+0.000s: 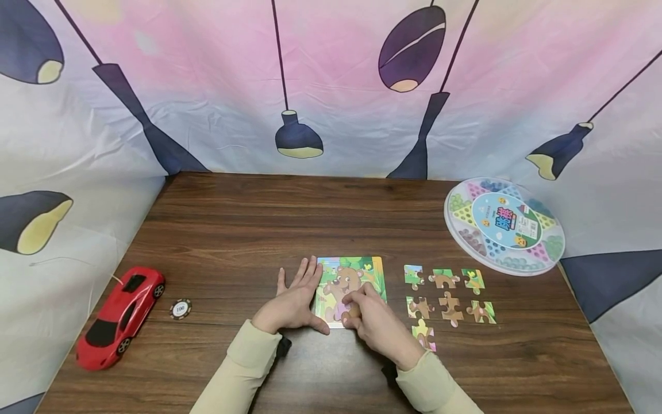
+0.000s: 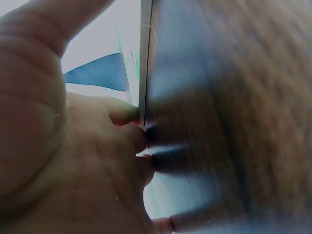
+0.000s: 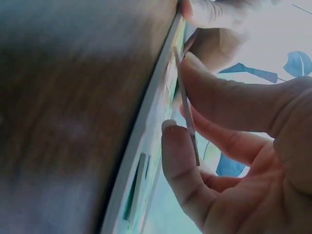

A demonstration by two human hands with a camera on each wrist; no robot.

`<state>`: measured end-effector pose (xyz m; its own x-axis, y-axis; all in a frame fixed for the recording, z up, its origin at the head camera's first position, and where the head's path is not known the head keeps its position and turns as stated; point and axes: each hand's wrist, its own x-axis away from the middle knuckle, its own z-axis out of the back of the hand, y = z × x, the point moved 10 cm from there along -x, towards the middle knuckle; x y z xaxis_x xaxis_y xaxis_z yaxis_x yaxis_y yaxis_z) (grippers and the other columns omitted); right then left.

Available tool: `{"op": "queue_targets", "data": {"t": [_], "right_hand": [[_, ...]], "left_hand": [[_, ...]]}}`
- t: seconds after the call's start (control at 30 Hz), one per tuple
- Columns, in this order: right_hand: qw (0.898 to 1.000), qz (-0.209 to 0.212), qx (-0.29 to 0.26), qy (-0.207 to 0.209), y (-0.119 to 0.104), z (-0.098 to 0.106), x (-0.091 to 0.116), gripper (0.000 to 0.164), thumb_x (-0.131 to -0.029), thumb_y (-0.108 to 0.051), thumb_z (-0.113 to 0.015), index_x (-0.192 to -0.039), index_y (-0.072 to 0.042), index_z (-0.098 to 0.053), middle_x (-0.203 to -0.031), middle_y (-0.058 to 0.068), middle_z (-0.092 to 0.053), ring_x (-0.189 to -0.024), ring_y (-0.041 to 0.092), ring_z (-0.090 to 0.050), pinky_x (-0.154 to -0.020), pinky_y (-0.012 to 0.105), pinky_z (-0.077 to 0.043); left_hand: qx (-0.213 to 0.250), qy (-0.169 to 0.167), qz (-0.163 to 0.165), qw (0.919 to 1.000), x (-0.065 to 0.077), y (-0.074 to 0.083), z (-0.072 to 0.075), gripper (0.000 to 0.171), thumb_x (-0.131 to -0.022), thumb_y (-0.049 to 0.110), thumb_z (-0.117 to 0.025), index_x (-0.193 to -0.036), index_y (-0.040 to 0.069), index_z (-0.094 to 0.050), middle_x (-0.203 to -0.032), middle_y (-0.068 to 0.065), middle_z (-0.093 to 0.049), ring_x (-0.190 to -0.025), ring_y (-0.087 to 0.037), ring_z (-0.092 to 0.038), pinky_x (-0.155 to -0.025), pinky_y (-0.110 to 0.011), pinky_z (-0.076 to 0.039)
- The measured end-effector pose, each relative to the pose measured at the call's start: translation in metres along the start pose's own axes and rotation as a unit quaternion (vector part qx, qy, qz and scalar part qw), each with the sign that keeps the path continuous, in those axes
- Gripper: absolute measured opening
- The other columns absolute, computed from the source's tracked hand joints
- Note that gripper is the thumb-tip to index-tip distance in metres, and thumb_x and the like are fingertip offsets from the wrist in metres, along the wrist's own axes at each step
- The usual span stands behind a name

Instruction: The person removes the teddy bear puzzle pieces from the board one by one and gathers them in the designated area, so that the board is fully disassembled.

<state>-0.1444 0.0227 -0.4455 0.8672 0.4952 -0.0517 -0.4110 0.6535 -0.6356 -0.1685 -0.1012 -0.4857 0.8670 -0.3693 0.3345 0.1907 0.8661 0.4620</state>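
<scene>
A bear-picture puzzle board (image 1: 327,287) lies flat on the table in front of me. My left hand (image 1: 292,302) rests along its left side, fingers straight and spread, thumb near the lower left corner. In the left wrist view, the fingertips (image 2: 146,168) meet the tabletop beside the board's edge. Over the board's lower right part, my right hand (image 1: 380,325) pinches a brown puzzle piece (image 1: 354,310). The right wrist view shows this thin piece (image 3: 187,109) on edge between thumb and fingers, tilted close over the board; its printed face is mostly hidden there.
Several loose puzzle pieces (image 1: 451,309) lie in rows right of the board. Behind them sits a round Chinese checkers set (image 1: 507,224). At the left are a red toy car (image 1: 121,319) and a poker chip (image 1: 180,309). A patterned cloth (image 1: 227,115) hangs behind the table.
</scene>
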Motion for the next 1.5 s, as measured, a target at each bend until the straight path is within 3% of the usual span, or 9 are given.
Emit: {"op": "queue_targets", "data": {"t": [0.17,0.33,0.5,0.67,1.03,1.3,1.5], "right_hand": [[1.0,-0.014,-0.018,-0.004,0.003,0.005,0.0,0.024,-0.085,-0.01,-0.074,-0.108,-0.005,-0.069,-0.085,-0.004,-0.053,-0.069,0.007,-0.048,-0.063,0.024,-0.046],[0.995,-0.056,-0.077,0.007,0.012,0.016,0.0,0.026,-0.085,-0.012,-0.074,-0.111,-0.011,-0.068,-0.084,-0.007,-0.059,-0.069,0.008,-0.051,-0.065,0.026,-0.047],[0.985,-0.104,-0.127,0.044,0.024,0.035,0.003,0.031,-0.082,-0.015,-0.078,-0.111,-0.012,-0.066,-0.081,-0.007,-0.059,-0.063,0.011,-0.05,-0.057,0.026,-0.045],[0.977,-0.121,-0.153,0.084,0.03,0.057,0.01,0.026,-0.081,-0.016,-0.079,-0.103,-0.011,-0.067,-0.082,-0.006,-0.06,-0.066,0.013,-0.051,-0.059,0.025,-0.045],[0.971,-0.137,-0.14,0.136,0.05,0.103,0.04,0.022,-0.081,-0.023,-0.079,-0.1,-0.016,-0.07,-0.081,-0.006,-0.068,-0.064,0.015,-0.054,-0.058,0.026,-0.046],[0.958,-0.219,-0.111,0.15,0.083,0.128,0.084,0.032,-0.079,-0.035,-0.08,-0.099,-0.012,-0.069,-0.082,-0.004,-0.073,-0.069,0.011,-0.061,-0.063,0.023,-0.047],[0.952,-0.253,-0.048,0.163,0.11,0.14,0.119,0.035,-0.078,-0.037,-0.081,-0.1,-0.011,-0.072,-0.084,-0.001,-0.071,-0.07,0.007,-0.062,-0.061,0.022,-0.048]], "left_hand": [[-0.003,0.0,-0.001,1.0,-0.001,0.0,0.0,0.134,-0.06,0.055,-0.086,-0.156,0.007,-0.007,-0.161,-0.01,0.01,-0.148,-0.025,0.01,-0.108,-0.065,0.012],[0.0,0.003,-0.004,1.0,-0.001,0.001,0.001,0.134,-0.059,0.055,-0.086,-0.156,0.006,-0.007,-0.161,-0.011,0.01,-0.148,-0.025,0.01,-0.107,-0.065,0.013],[0.002,0.003,-0.004,1.0,0.0,0.001,0.001,0.135,-0.059,0.055,-0.087,-0.156,0.007,-0.007,-0.161,-0.01,0.01,-0.148,-0.025,0.01,-0.107,-0.065,0.014],[0.005,-0.001,-0.003,1.0,0.001,-0.001,0.0,0.135,-0.06,0.054,-0.086,-0.157,0.007,-0.005,-0.162,-0.01,0.011,-0.148,-0.025,0.01,-0.107,-0.065,0.014],[0.001,-0.006,0.001,1.0,-0.001,-0.002,-0.001,0.134,-0.06,0.054,-0.086,-0.157,0.008,-0.004,-0.161,-0.009,0.013,-0.147,-0.023,0.012,-0.108,-0.064,0.014],[-0.003,-0.009,0.003,1.0,-0.001,-0.002,-0.001,0.134,-0.061,0.054,-0.085,-0.157,0.008,-0.004,-0.161,-0.008,0.013,-0.147,-0.023,0.013,-0.108,-0.063,0.014],[-0.002,-0.01,0.0,0.9999,-0.001,-0.001,-0.001,0.134,-0.061,0.054,-0.085,-0.157,0.008,-0.004,-0.161,-0.008,0.013,-0.147,-0.023,0.013,-0.108,-0.064,0.015]]}}
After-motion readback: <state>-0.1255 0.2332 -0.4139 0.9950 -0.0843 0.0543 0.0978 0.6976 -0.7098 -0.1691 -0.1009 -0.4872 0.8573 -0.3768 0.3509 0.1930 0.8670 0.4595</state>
